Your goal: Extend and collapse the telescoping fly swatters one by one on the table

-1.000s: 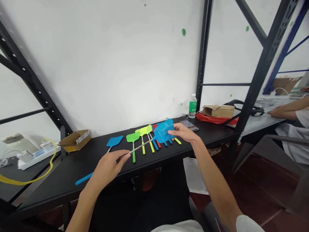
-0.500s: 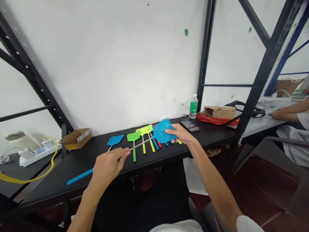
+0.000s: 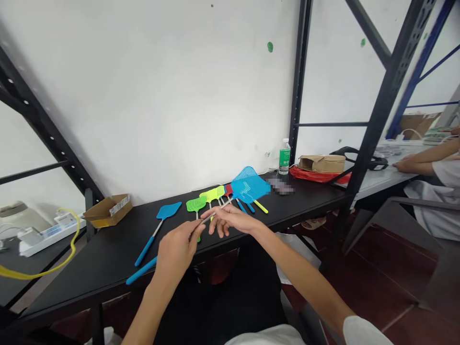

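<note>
My left hand (image 3: 175, 247) is shut on the thin metal shaft of a blue plastic fly swatter (image 3: 249, 188), whose blue handle (image 3: 142, 270) sticks out low to the left. The swatter's mesh head lies over the other swatters' heads. My right hand (image 3: 230, 223) is open, fingers spread, just beside the shaft and next to my left hand. Close by lie a lime-green fly swatter (image 3: 196, 204) and a yellow-green one (image 3: 212, 194). Another blue fly swatter (image 3: 168, 210) lies further left. A red head (image 3: 228, 189) is mostly hidden.
The swatters lie on a black table (image 3: 287, 211), with a blurred phone (image 3: 280, 186), a water bottle (image 3: 284, 157), a paper bag (image 3: 322, 163) on red plastic, and a cardboard box (image 3: 108, 211). Black shelf uprights stand alongside. A co-worker's hand (image 3: 404, 165) rests at the right.
My right hand has let go of the blue mesh head and moved left toward my left hand. The held swatter's handle now points less far left, and the camera has shifted slightly.
</note>
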A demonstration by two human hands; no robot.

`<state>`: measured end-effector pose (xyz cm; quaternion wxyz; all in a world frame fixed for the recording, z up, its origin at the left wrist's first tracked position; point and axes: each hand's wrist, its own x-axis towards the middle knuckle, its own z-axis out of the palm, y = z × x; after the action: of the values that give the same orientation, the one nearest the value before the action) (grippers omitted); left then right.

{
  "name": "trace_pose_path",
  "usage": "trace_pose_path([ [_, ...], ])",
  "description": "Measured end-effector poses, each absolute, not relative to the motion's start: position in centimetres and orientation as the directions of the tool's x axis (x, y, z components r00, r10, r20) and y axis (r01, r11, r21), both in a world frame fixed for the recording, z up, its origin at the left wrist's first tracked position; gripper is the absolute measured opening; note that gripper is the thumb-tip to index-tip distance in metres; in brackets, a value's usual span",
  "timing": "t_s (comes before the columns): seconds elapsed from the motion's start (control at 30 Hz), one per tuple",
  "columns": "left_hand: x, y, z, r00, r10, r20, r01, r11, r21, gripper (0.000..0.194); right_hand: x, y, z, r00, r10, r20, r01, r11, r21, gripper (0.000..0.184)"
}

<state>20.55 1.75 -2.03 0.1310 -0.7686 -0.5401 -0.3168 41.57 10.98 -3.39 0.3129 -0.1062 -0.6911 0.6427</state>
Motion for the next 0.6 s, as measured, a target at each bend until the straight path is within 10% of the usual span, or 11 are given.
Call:
trace_pose_path([
  [0.6,20.3,1.6,-2.0,0.186,0.826,0.533,0.930,-0.323,0.175,0.035,40.9,12.5,-4.0,-0.273,0.904,0.330,-0.667,0.069,-0.742,0.048],
])
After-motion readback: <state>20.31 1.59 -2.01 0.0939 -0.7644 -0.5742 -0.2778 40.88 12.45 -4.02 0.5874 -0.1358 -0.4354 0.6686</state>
